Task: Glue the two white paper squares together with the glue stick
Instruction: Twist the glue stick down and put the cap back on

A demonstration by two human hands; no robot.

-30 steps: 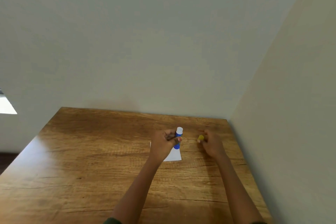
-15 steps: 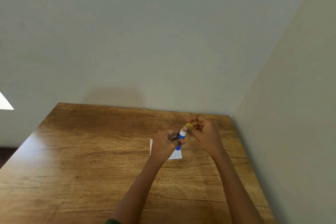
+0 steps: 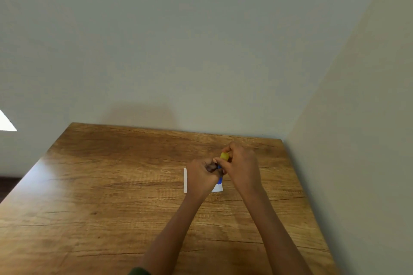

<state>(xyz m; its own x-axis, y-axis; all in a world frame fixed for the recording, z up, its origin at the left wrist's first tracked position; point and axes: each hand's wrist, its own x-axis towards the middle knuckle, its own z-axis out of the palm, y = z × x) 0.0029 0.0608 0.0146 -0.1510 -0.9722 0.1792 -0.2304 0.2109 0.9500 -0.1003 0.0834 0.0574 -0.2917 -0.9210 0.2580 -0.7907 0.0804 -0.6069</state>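
Note:
My left hand is closed around the blue glue stick, held tilted above the table. My right hand pinches the yellow cap and holds it on the stick's top end. White paper lies flat on the wooden table under my hands; only its left edge and a lower right corner show, so I cannot tell whether it is one square or two stacked.
The wooden table sits in a room corner, with a wall along its far edge and another wall close on the right. Its left edge drops off to the floor.
My right hand carried the yellow cap from the table's right side over to the glue stick and has set it on the white tip, which is now covered.

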